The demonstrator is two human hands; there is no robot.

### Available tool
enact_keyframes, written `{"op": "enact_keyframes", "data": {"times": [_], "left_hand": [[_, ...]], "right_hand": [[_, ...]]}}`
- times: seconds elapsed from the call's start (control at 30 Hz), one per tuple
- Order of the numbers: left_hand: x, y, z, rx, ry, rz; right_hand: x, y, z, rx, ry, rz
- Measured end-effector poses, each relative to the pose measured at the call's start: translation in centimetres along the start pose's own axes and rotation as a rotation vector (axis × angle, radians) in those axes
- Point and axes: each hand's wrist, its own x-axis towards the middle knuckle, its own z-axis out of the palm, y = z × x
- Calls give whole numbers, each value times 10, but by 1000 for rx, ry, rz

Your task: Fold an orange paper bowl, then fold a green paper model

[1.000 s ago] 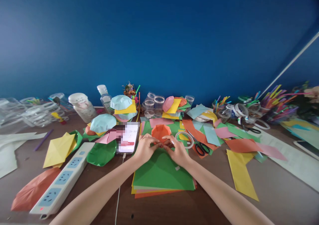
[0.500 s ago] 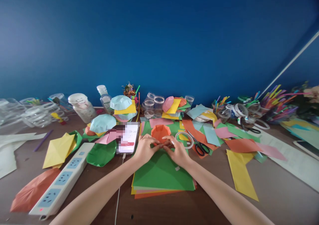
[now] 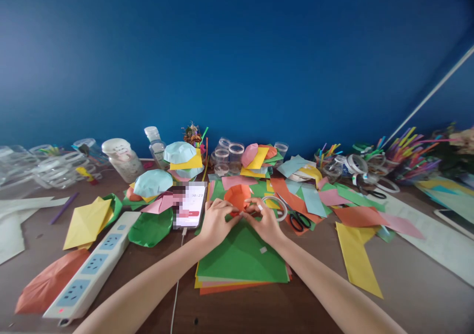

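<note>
Both hands meet at the middle of the tabletop (image 3: pixel 314 275), over a stack of coloured paper (image 3: pixel 240 265) with a green sheet on top. The left hand (image 3: pixel 218 221) and the right hand (image 3: pixel 265 220) grasp the near edge of an orange folded paper (image 3: pixel 237 195) between thumbs and fingers — their tips almost touching. The orange piece lies just beyond the fingers, at the far part of the stack, its near edge partly hidden by them. A small white scrap (image 3: pixel 263 250) rests on the green sheet, near the right wrist. Just right of the right hand sits a roll of tape (image 3: pixel 284 211), with black-handled scissors (image 3: pixel 300 221) beside it. Left of the left hand lies a phone (image 3: pixel 192 206) — a white cable (image 3: pixel 177 284) running from its near end.
</note>
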Motion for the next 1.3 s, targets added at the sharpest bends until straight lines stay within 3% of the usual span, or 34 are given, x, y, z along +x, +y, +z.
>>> {"op": "enact_keyframes", "data": {"times": [0.23, 0.4, 0.67, 1.07, 1.3], "left_hand": [[1, 6, -3, -28, -4, -37], [0, 5, 0, -57, 19, -101], [-1, 7, 4, -124, 34, -137], [1, 5, 1, -510, -88, -157], [1, 3, 4, -479, -104, -149]], "right_hand": [[2, 3, 0, -35, 44, 2], [1, -4, 1, -162, 172, -2], [-1, -9, 7, 21, 111, 56], [-3, -10, 6, -80, 81, -48], [0, -13, 1, -41, 71, 3]]}}
